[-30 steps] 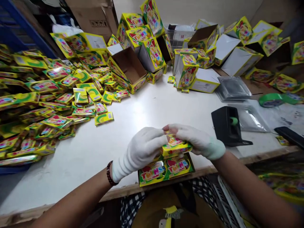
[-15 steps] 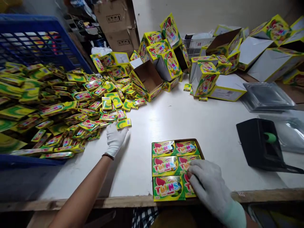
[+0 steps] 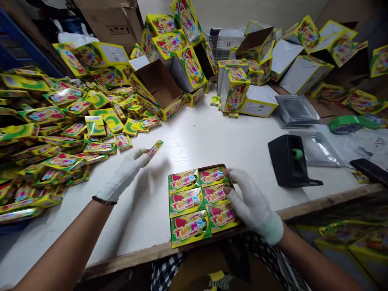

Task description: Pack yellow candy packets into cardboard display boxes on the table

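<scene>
- The left hand (image 3: 125,173), gloved, pinches one small packet (image 3: 155,148) at its fingertips, lifted above the table (image 3: 212,141) between the pile of packets (image 3: 60,133) and the tray (image 3: 198,202).
- The right hand (image 3: 251,204), fingers spread, rests on the tray's right edge, steadying it.
- The tray sits at the near table edge, with six packets showing in two columns.
- Judged step: carrying a packet over to the tray; laying it flat and square on the others looks the fitting next move.
</scene>
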`<action>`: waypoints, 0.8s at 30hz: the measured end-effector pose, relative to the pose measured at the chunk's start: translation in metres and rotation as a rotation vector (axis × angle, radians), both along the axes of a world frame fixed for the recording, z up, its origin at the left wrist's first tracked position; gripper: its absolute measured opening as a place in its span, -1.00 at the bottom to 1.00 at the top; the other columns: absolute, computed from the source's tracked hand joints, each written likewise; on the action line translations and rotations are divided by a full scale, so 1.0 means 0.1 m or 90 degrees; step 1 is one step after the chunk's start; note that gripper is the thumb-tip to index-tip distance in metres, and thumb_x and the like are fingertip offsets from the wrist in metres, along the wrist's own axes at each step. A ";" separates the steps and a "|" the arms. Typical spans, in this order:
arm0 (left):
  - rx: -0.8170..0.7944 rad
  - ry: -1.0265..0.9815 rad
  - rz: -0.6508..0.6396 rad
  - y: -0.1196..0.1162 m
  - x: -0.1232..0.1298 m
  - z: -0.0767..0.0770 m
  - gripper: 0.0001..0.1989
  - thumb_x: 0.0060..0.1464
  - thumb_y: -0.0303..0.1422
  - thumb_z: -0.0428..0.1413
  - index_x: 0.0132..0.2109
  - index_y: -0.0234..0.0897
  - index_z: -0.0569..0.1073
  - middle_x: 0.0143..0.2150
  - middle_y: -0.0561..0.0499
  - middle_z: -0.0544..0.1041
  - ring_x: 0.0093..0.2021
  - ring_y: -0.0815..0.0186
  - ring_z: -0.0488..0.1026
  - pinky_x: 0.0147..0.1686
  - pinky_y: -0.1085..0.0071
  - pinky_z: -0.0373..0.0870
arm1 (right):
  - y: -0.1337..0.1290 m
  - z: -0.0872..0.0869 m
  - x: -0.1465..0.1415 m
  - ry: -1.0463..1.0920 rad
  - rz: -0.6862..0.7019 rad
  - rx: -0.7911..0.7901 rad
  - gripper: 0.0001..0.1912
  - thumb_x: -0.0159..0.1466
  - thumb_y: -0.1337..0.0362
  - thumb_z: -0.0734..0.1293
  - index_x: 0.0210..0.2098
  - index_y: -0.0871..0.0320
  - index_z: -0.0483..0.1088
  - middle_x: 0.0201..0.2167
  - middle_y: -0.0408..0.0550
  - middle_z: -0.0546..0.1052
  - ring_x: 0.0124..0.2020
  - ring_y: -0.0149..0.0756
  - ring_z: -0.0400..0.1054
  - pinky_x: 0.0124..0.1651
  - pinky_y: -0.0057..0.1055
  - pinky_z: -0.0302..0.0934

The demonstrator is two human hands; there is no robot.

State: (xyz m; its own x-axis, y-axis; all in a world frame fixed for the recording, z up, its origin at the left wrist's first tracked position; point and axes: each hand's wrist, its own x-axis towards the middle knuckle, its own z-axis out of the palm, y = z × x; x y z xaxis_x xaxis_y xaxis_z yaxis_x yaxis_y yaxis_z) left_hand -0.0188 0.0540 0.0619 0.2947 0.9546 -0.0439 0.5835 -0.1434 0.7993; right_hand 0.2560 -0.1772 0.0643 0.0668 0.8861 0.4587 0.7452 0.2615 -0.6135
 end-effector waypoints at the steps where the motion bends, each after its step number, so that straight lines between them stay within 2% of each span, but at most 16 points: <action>1: -0.021 -0.040 -0.073 -0.17 0.15 0.15 -0.58 0.06 -0.02 0.11 -0.14 -0.28 0.54 -0.28 -0.02 0.54 -0.29 0.27 0.39 -0.32 0.41 0.34 | 0.07 0.09 0.02 -0.001 0.011 0.033 -0.53 0.37 0.36 0.23 0.25 0.10 0.13 0.15 0.14 0.34 0.19 -0.17 0.26 0.15 -0.18 0.28; 3: -0.083 -0.085 -0.187 -0.53 0.44 0.43 -0.63 0.06 -0.06 0.15 -0.15 -0.24 0.55 -0.20 0.00 0.58 -0.22 0.26 0.45 -0.25 0.42 0.38 | 0.22 0.27 0.02 -0.030 0.064 0.087 -0.50 0.35 0.35 0.26 0.26 0.10 0.14 0.22 0.18 0.27 0.26 -0.09 0.19 0.19 -0.11 0.25; 5: -0.161 -0.100 -0.337 -0.83 0.69 0.60 -0.62 0.06 -0.05 0.16 -0.13 -0.26 0.55 -0.19 -0.01 0.59 -0.21 0.26 0.48 -0.21 0.38 0.42 | 0.34 0.40 0.00 -0.058 0.147 0.079 -0.60 0.35 0.33 0.26 0.18 0.09 0.26 0.14 0.14 0.35 0.18 -0.08 0.27 0.13 -0.11 0.29; 7: -0.180 -0.116 -0.408 -0.95 0.84 0.61 -0.60 0.15 -0.04 0.08 -0.14 -0.29 0.54 -0.20 -0.03 0.59 -0.22 0.27 0.49 -0.21 0.37 0.43 | 0.42 0.43 0.02 -0.043 0.206 -0.003 -0.73 0.38 0.32 0.22 0.05 0.06 0.36 -0.05 0.03 0.47 -0.02 -0.18 0.40 -0.01 -0.21 0.35; 8: -0.161 -0.112 -0.399 -0.92 0.87 0.55 -0.57 0.18 -0.02 0.04 -0.12 -0.30 0.53 -0.18 -0.05 0.59 -0.21 0.26 0.49 -0.19 0.35 0.44 | 0.44 0.40 0.04 -0.023 0.215 -0.060 -0.77 0.39 0.31 0.21 0.01 0.06 0.39 -0.13 -0.01 0.50 -0.11 -0.23 0.42 -0.06 -0.25 0.36; 9: -0.122 -0.098 -0.354 -0.83 0.85 0.47 -0.55 0.20 -0.02 0.01 -0.07 -0.29 0.52 -0.14 -0.07 0.59 -0.17 0.25 0.50 -0.16 0.34 0.44 | 0.45 0.35 0.07 -0.002 0.210 -0.118 -0.78 0.40 0.29 0.21 -0.01 0.06 0.41 -0.17 -0.03 0.52 -0.15 -0.25 0.43 -0.08 -0.28 0.36; 10: -0.062 -0.064 -0.275 -0.69 0.81 0.36 -0.54 0.20 -0.01 0.01 -0.01 -0.28 0.49 -0.08 -0.08 0.58 -0.13 0.23 0.50 -0.12 0.32 0.44 | 0.45 0.28 0.10 0.015 0.195 -0.170 -0.78 0.40 0.27 0.21 -0.03 0.07 0.43 -0.18 -0.04 0.53 -0.17 -0.26 0.43 -0.10 -0.29 0.36; 12: 0.084 0.032 -0.053 -0.29 0.63 0.13 -0.48 0.13 -0.02 0.08 0.10 -0.27 0.43 0.04 -0.12 0.52 -0.01 0.18 0.47 -0.01 0.28 0.41 | 0.42 0.10 0.14 0.016 0.165 -0.245 -0.78 0.40 0.24 0.19 -0.14 0.09 0.47 -0.23 -0.05 0.54 -0.22 -0.26 0.43 -0.14 -0.29 0.35; 13: 0.150 0.115 0.068 -0.06 0.51 0.02 -0.48 0.08 -0.04 0.12 0.10 -0.24 0.42 0.09 -0.10 0.49 0.06 0.17 0.44 0.06 0.29 0.38 | 0.40 0.01 0.13 0.005 0.148 -0.263 -0.76 0.40 0.23 0.18 -0.22 0.10 0.48 -0.27 -0.05 0.54 -0.25 -0.25 0.42 -0.16 -0.29 0.34; 15: 0.176 0.176 0.200 0.38 0.25 -0.16 -0.46 0.05 -0.13 0.13 0.13 -0.32 0.37 0.19 -0.21 0.39 0.24 0.03 0.27 0.24 0.12 0.19 | 0.34 -0.15 0.07 -0.034 0.097 -0.241 -0.72 0.40 0.25 0.16 -0.32 0.12 0.48 -0.28 -0.02 0.52 -0.24 -0.22 0.40 -0.16 -0.25 0.31; 16: 0.176 0.201 0.255 0.57 0.13 -0.23 -0.43 0.02 -0.14 0.13 0.13 -0.36 0.35 0.22 -0.28 0.34 0.29 -0.06 0.19 0.27 0.03 0.11 | 0.32 -0.22 0.03 -0.060 0.067 -0.209 -0.72 0.38 0.28 0.16 -0.32 0.13 0.48 -0.24 0.01 0.51 -0.20 -0.18 0.39 -0.13 -0.20 0.29; 18: 0.158 0.234 0.340 0.86 -0.10 -0.33 -0.34 -0.05 -0.15 0.16 0.14 -0.45 0.30 0.28 -0.44 0.21 0.32 -0.24 0.08 0.25 -0.13 0.03 | 0.29 -0.32 -0.08 -0.120 0.015 -0.135 -0.76 0.34 0.34 0.18 -0.24 0.15 0.49 -0.13 0.08 0.50 -0.09 -0.09 0.36 -0.05 -0.11 0.25; 20: 0.127 0.259 0.388 1.04 -0.26 -0.40 -0.29 -0.12 -0.15 0.19 0.13 -0.49 0.28 0.27 -0.54 0.18 0.30 -0.35 0.09 0.19 -0.20 0.06 | 0.30 -0.36 -0.16 -0.190 -0.007 -0.095 -0.75 0.30 0.38 0.20 -0.14 0.15 0.49 -0.04 0.13 0.49 0.05 0.03 0.31 0.03 0.00 0.19; 22: 0.093 0.267 0.395 1.13 -0.35 -0.46 -0.31 -0.17 -0.16 0.21 0.08 -0.49 0.31 0.21 -0.55 0.25 0.24 -0.37 0.17 0.14 -0.21 0.12 | 0.32 -0.35 -0.18 -0.239 0.001 -0.092 -0.70 0.26 0.42 0.22 -0.08 0.15 0.48 0.01 0.15 0.48 0.13 0.10 0.26 0.10 0.07 0.12; 24: 0.063 0.257 0.376 1.15 -0.38 -0.52 -0.37 -0.18 -0.15 0.21 0.02 -0.47 0.36 0.11 -0.48 0.38 0.17 -0.32 0.28 0.11 -0.16 0.19 | 0.34 -0.32 -0.16 -0.243 0.042 -0.099 -0.67 0.22 0.44 0.24 -0.05 0.13 0.46 0.04 0.14 0.48 0.14 0.07 0.27 0.15 0.10 0.08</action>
